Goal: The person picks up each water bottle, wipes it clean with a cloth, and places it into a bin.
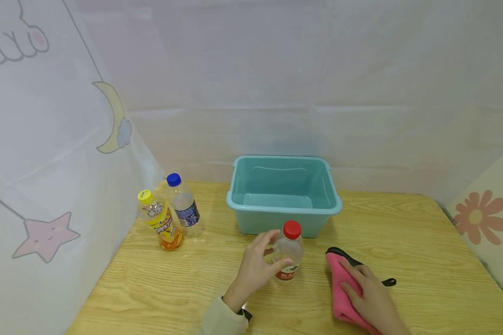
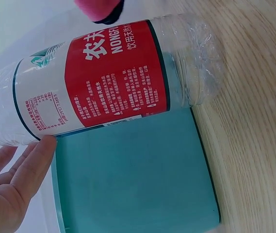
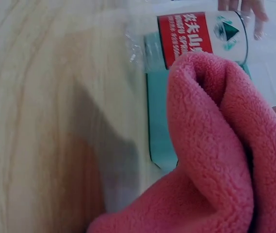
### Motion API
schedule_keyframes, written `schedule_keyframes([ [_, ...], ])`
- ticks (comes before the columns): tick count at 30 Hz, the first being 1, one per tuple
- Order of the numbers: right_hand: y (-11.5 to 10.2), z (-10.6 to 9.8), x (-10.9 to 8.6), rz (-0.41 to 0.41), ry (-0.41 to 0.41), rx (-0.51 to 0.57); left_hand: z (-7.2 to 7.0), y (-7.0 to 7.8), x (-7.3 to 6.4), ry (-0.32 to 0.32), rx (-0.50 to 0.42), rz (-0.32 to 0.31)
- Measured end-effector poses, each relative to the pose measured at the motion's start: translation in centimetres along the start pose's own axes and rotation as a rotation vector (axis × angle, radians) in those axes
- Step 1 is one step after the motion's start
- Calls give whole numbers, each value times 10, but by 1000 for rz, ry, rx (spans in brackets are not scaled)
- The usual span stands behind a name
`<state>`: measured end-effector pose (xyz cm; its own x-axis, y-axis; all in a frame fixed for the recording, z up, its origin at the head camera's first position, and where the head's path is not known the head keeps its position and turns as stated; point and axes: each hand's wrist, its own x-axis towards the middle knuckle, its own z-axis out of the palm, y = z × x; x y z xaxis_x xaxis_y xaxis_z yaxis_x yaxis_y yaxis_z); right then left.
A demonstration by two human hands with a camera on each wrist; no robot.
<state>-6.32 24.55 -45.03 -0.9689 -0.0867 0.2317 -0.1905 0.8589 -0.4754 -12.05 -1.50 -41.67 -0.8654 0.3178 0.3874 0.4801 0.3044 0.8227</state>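
A clear plastic water bottle [image 1: 288,253] with a red cap and a red-and-white label stands upright in front of the blue-green bin. My left hand [image 1: 257,267] holds it around the upper body, thumb in front and fingers behind; in the left wrist view, fingertips [image 2: 45,148] lie against the label's edge. To the right, my right hand [image 1: 370,295] grips a folded pink fleecy cloth [image 1: 341,293] with black trim and a black loop. Close up in the right wrist view, the bunched pink cloth [image 3: 210,136] hides most of that hand.
The blue-green plastic bin [image 1: 285,225] stands at the back middle of the wooden table [image 1: 159,288], its inside bare. At the back left are a yellow-capped bottle [image 1: 163,225] with orange contents and a blue-capped bottle [image 1: 185,209]. A printed white curtain [image 1: 276,83] hangs behind.
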Motion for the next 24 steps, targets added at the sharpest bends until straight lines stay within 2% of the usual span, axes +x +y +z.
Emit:
schedule_keyframes([
  [4,-1,11,2,-38,-23,-20,0,1,0,1,8,7],
  [10,1,25,1,-31,-87,-34,0,1,0,2,11,10],
  [14,3,30,1,-54,-113,-54,0,1,0,1,11,10],
  [20,3,20,6,-19,-206,19,-1,1,0,1,17,9],
  [24,4,8,13,4,-172,114,0,0,0,3,19,16],
])
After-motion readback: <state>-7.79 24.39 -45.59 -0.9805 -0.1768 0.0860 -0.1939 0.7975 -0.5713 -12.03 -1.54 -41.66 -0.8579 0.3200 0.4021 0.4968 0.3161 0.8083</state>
